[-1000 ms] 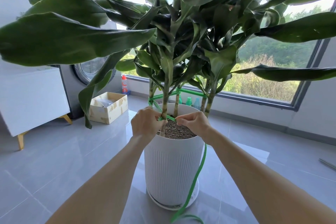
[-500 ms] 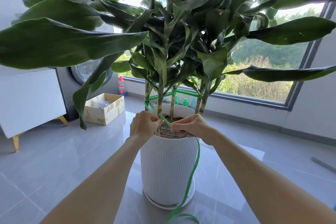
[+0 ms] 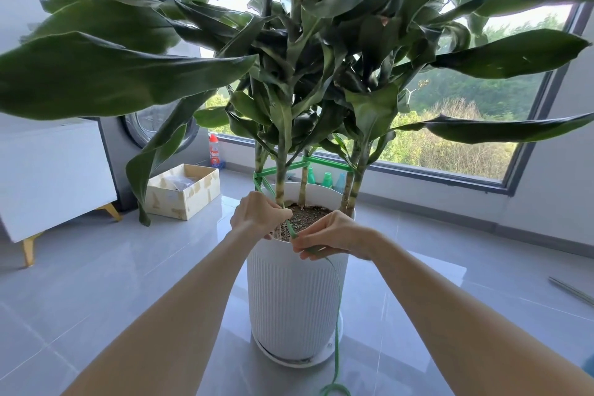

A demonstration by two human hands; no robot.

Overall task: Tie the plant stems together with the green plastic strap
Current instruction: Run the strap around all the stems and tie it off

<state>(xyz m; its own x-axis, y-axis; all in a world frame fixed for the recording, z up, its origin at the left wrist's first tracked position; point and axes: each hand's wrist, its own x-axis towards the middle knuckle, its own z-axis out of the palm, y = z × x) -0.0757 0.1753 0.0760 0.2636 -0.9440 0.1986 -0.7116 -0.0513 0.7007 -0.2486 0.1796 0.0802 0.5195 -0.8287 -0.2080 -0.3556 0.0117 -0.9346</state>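
Observation:
A tall leafy plant with several bare stems (image 3: 280, 180) grows from a white ribbed pot (image 3: 295, 299). A green plastic strap (image 3: 324, 162) runs around the stems just above the rim. Its free tail (image 3: 337, 325) hangs down the pot's front to the floor. My left hand (image 3: 257, 217) grips the strap at the base of the near left stem, at the pot's rim. My right hand (image 3: 331, 236) pinches the strap over the front rim, a short taut piece running between the two hands.
A taped cardboard box (image 3: 183, 191) sits on the grey tiled floor to the left, beside a white cabinet (image 3: 54, 170) and a washing machine (image 3: 151, 128). Bottles (image 3: 214, 151) stand by the big window. A thin rod (image 3: 570, 289) lies at the right.
My right hand has drawn the strap down and toward me, over the pot's front rim. The left hand stays at the stem's base. The view has shifted slightly.

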